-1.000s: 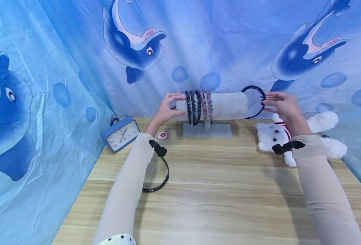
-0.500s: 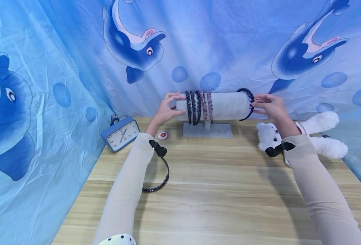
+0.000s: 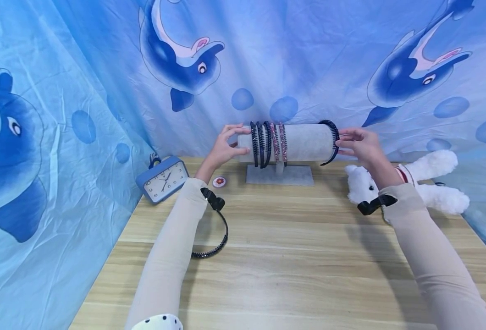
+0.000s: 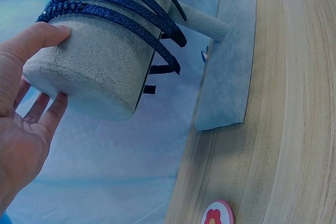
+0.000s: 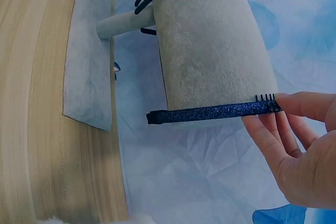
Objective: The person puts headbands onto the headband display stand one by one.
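A grey padded roll [image 3: 306, 143] on a T-shaped display stand carries several headbands. Dark headbands [image 3: 267, 146] and two pink-studded headbands [image 3: 283, 142] sit towards its left half. My left hand [image 3: 222, 149] holds the roll's left end, thumb on one side and fingers on the other, as the left wrist view shows. At the right end, my right hand [image 3: 362, 145] pinches a dark blue toothed headband [image 5: 210, 113] between thumb and fingers. This headband lies across the roll's end, its free tip jutting past the edge. Another dark headband [image 3: 211, 253] lies on the table, partly hidden by my left sleeve.
A blue alarm clock [image 3: 163, 181] stands at the table's back left, with a round flower badge [image 3: 219, 182] beside it. A white plush bear [image 3: 443, 200] lies at the right, partly behind my right arm. A blue dolphin curtain [image 3: 309, 55] hangs behind the table [image 3: 292, 256].
My right hand has moved left, carrying the dark headband from beyond the roll's right end onto it and turning it more edge-on. My left hand has stayed at the roll's left end.
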Tool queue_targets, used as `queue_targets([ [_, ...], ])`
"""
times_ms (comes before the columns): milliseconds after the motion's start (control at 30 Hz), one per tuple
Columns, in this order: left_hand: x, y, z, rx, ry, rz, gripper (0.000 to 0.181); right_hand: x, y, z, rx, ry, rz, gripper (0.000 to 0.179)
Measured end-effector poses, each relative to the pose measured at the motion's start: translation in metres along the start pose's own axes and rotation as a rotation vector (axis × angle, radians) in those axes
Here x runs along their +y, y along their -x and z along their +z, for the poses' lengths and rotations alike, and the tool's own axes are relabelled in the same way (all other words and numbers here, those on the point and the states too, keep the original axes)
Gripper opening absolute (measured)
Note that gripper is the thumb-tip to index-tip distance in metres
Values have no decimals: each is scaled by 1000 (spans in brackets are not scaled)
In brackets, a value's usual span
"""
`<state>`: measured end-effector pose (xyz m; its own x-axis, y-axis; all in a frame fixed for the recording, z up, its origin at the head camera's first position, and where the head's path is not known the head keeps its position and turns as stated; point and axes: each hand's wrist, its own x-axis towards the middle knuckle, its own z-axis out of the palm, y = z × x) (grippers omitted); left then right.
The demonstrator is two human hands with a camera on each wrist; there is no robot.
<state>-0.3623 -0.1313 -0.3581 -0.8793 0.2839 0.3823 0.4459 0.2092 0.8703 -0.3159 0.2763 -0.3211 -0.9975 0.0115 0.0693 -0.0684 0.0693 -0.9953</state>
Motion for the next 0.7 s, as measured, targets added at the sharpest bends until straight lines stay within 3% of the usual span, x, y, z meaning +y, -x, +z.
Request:
queue_targets([
  [367, 0, -1, -1, -3, 10, 4, 57, 7, 2, 6, -2, -76, -28, 27],
  [500, 0, 0, -1, 10, 7, 10, 54, 4, -2, 3, -36, 7, 13, 29],
  [700, 2, 1, 0, 4, -9, 10, 53, -6, -11, -10, -162, 91, 50, 24],
])
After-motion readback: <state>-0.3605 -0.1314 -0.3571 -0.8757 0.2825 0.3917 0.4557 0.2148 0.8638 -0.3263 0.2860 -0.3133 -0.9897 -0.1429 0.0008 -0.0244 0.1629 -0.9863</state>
